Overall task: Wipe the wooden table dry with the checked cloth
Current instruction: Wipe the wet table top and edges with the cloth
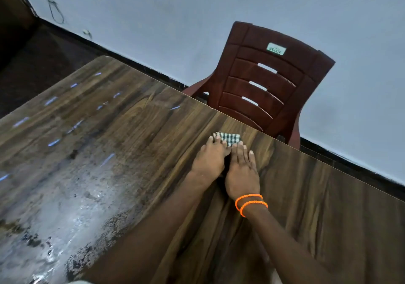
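The desk (328,207) is seen dry-looking on the right, w/ a wide wet sheen left on its near-left part, and a chair (263,82) is set at the far edge. The left hand (208,158) & right hand (241,172) are laid flat, fingers spread, pressed side by side on the cloth (230,138) near that far edge. The cloth is bunched small, so streaks could be left, or it could be pushed off the edge.

Wooden table (285,196): brown wood-grain top, smooth, with a soft sheen. Left of the checked cloth (230,138) the top looks wet and glossy, carrying pale streaky glare and dark speckles. The cloth is woven fabric, matt. Beyond the table's far edge, a chair (267,82) of moulded reddish-brown plastic, slightly shiny. The wall (197,20) behind it is flat and matt.
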`<state>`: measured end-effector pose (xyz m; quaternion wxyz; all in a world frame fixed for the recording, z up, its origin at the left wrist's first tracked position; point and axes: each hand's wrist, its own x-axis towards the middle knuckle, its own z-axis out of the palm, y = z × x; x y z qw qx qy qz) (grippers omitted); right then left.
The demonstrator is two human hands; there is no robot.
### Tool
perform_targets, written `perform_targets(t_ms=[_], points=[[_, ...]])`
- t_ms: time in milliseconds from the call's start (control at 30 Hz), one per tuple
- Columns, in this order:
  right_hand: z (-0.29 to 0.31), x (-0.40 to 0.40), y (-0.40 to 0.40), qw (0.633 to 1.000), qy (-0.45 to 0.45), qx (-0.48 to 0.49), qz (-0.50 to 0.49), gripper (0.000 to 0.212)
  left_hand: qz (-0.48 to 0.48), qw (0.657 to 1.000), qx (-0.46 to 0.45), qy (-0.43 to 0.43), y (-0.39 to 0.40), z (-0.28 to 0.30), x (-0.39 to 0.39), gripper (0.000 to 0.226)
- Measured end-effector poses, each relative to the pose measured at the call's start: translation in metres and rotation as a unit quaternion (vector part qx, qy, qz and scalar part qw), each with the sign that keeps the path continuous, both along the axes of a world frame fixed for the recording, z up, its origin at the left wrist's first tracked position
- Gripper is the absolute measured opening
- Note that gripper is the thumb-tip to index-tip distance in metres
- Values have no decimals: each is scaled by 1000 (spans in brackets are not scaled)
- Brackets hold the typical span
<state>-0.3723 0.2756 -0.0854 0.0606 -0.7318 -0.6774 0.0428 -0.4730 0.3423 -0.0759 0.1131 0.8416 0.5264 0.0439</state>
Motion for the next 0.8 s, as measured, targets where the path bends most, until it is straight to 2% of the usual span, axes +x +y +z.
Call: perform_targets(t_ms=[67, 200, 300, 400, 500, 567, 667, 733, 800], points=[[3, -3, 10, 999, -7, -20, -25, 68, 4, 1000, -15, -1, 9, 3, 1, 45], [12, -33, 51, 998, 0, -53, -40, 64, 87, 992, -37, -79, 35, 7, -21, 42], [16, -69, 74, 997, 7, -72, 14, 67, 163, 980, -19, -109, 50, 10, -62, 40], [18, -110, 76, 993, 23, -84, 80, 73, 189, 980, -19, -65, 46, 9, -110, 38], [9, -142, 60, 991, 35, -67, 112, 74, 221, 972, -40, -62, 26, -1, -149, 34], [3, -163, 39, 988, 42, -48, 140, 66, 256, 965, -28, -55, 3, -9, -173, 36], [-2, -178, -2, 984, 64, -40, 160, 68, 298, 951, -42, -69, -47, -7, -187, 41], [-3, -170, -32, 981, 67, -36, 179, 63, 280, 958, -40, -55, -86, -8, -184, 48], [-2, -154, -58, 977, 73, -28, 196, 60, 215, 975, -33, -41, -116, -9, -178, 53]])
